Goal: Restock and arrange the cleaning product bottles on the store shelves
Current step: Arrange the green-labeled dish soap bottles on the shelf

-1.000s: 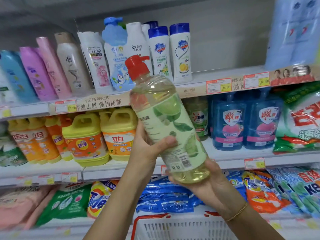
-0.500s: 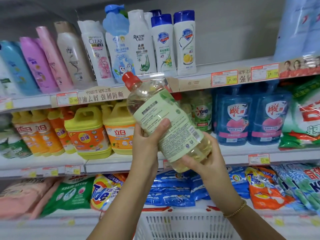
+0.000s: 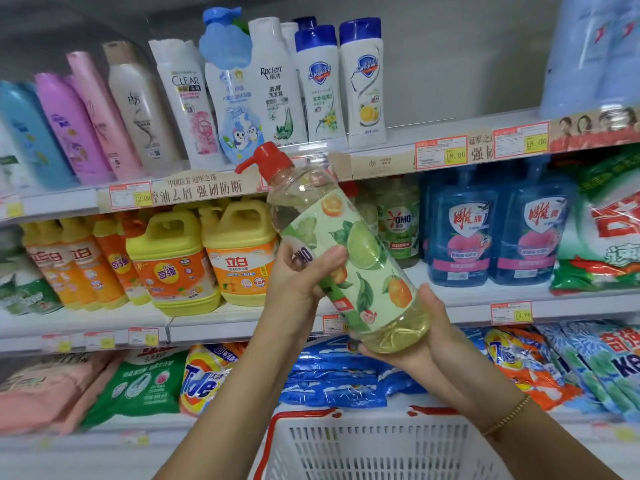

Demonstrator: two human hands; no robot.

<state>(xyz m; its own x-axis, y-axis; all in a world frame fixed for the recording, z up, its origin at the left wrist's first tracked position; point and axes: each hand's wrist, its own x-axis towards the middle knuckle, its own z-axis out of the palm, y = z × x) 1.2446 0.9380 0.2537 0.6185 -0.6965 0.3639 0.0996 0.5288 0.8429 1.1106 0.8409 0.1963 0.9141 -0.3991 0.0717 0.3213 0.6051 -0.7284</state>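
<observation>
White shelving point(image 3: 242, 323) fills the wall behind a shopper's two hands, tier upon tier of soaps and detergents. Directly beneath the grip stands a white slatted basket point(image 3: 374, 445) with a red rim. Blue powder packs point(image 3: 332, 375) lie on the low shelf just behind and under the hands. Above the grip a row of shampoo bottles point(image 3: 322, 84) lines the top tier. To the left of the grip sit yellow handled jugs point(image 3: 239, 251) with orange labels, and to its right stand two blue detergent bottles point(image 3: 464, 230). A green-labelled bottle point(image 3: 398, 223) stands on the shelf just behind the held one. Between the hands is the clear bottle of yellow liquid point(image 3: 360, 258), its label printed with limes and oranges. It is held in the air in front of the middle shelf, touching no shelf, and tilts with its base low to the right. The left hand point(image 3: 298, 289) wraps the bottle's middle, thumb laid across the label. The right hand point(image 3: 426, 341) cups the base from below, fingers curled under it. The red pump point(image 3: 268, 159) points up and left of the grip. A beaded bracelet point(image 3: 507, 415) circles the right wrist.
</observation>
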